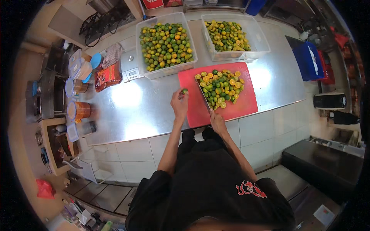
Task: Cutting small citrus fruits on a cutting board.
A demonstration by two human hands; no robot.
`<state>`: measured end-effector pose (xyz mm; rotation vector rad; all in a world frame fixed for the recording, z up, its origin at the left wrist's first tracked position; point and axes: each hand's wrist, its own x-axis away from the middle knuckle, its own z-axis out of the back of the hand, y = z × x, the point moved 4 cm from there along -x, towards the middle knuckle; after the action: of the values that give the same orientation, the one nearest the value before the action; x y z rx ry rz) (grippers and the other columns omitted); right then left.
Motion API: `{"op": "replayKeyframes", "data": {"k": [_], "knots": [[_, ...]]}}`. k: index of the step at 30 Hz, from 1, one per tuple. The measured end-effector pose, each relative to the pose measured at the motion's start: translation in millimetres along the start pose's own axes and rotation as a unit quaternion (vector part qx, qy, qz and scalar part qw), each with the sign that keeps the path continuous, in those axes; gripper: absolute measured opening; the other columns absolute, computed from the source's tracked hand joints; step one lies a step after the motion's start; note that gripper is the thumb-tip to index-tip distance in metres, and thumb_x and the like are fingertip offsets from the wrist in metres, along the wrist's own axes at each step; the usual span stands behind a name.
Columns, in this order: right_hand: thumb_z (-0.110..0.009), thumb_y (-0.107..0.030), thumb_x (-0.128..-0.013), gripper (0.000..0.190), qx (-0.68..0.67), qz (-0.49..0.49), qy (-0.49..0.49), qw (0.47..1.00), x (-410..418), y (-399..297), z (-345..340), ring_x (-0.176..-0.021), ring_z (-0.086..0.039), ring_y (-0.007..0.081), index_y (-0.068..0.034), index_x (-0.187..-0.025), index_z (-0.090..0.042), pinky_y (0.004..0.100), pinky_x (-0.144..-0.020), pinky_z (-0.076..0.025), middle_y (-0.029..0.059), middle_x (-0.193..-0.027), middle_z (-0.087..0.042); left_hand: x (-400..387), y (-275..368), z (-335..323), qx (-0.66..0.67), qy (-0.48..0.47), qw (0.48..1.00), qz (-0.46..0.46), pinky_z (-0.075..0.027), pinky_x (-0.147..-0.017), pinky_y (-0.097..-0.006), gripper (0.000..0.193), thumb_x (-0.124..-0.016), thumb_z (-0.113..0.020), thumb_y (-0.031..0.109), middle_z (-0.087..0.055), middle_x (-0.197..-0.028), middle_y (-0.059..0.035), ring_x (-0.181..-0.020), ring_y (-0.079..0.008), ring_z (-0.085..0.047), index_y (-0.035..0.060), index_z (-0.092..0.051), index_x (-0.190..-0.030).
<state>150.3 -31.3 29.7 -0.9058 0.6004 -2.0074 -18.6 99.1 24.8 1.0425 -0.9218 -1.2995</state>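
Note:
My left hand (179,104) holds a small green citrus fruit (184,91) in its fingertips, over the left edge of a red cutting board (245,108). In my right hand (218,122) is the handle of a knife (203,93), whose blade lies along the left side of a pile of halved citrus fruits (218,90) on the board. Behind the board stands a clear plastic bin (168,70) full of whole green and orange citrus. Another clear bin (257,52), to its right, holds cut pieces heaped toward its left side.
The steel table (156,115) carries a digital kitchen scale (131,65), a red packet (108,77) and a folded cloth (113,55) left of the whole fruit. Several lidded plastic containers (82,111) line its left end. A blue crate (307,62) stands beyond the right end.

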Motion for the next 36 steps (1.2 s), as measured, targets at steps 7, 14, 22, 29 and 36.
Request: {"op": "replayKeyframes", "data": {"k": [7,14,22,29,36], "knots": [[-0.028,-0.054,-0.1,0.074,-0.027,-0.03,-0.044,0.998,-10,17,14,-0.085,-0.059,0.0503,0.009,-0.08,-0.062,0.0546,-0.076,-0.044,0.034,-0.076,-0.059,40,-1,-21,-0.052,-0.005,0.999,-0.015,-0.053,-0.08,-0.0332,0.027,-0.085,-0.071,0.012,-0.067,-0.101,-0.0154,-0.086,-0.0237,-0.067,0.0014,-0.067,-0.109],[-0.027,-0.054,-0.1,0.073,-0.041,-0.036,-0.157,0.986,-12,26,21,-0.079,-0.059,0.049,0.007,-0.079,-0.06,0.0525,-0.074,-0.044,0.0304,-0.071,-0.058,44,-2,-23,-0.069,-0.023,0.997,-0.027,-0.051,-0.087,-0.0348,0.027,-0.085,-0.07,0.013,-0.068,-0.107,-0.0159,-0.099,-0.0254,-0.065,0.0024,-0.067,-0.11],[-0.026,-0.053,-0.101,0.075,-0.069,-0.06,-0.148,0.985,3,24,16,-0.068,-0.059,0.041,0.008,-0.07,-0.056,0.0483,-0.07,-0.045,0.0249,-0.062,-0.055,38,1,-22,-0.062,-0.051,0.996,-0.044,-0.05,-0.09,-0.0364,0.026,-0.085,-0.069,0.011,-0.066,-0.113,-0.0154,-0.102,-0.0299,-0.064,0.0011,-0.067,-0.109],[-0.032,-0.057,-0.099,0.064,-0.124,0.002,-0.126,0.984,14,23,5,-0.038,-0.044,0.0129,-0.003,-0.068,-0.049,0.0288,-0.035,-0.034,0.0033,-0.049,-0.042,38,-5,-18,-0.043,-0.063,0.997,-0.03,-0.052,-0.084,-0.0315,0.028,-0.083,-0.071,0.013,-0.067,-0.111,-0.0153,-0.099,-0.0257,-0.066,0.002,-0.069,-0.109],[-0.033,-0.059,-0.098,0.064,-0.109,-0.008,-0.126,0.986,20,17,4,-0.038,-0.043,0.0124,-0.004,-0.069,-0.049,0.0278,-0.034,-0.034,0.0027,-0.051,-0.043,38,-13,-15,-0.033,-0.04,0.997,-0.062,-0.052,-0.085,-0.0336,0.022,-0.083,-0.071,0.009,-0.069,-0.104,-0.0149,-0.096,-0.0276,-0.066,0.0002,-0.07,-0.103]]}}
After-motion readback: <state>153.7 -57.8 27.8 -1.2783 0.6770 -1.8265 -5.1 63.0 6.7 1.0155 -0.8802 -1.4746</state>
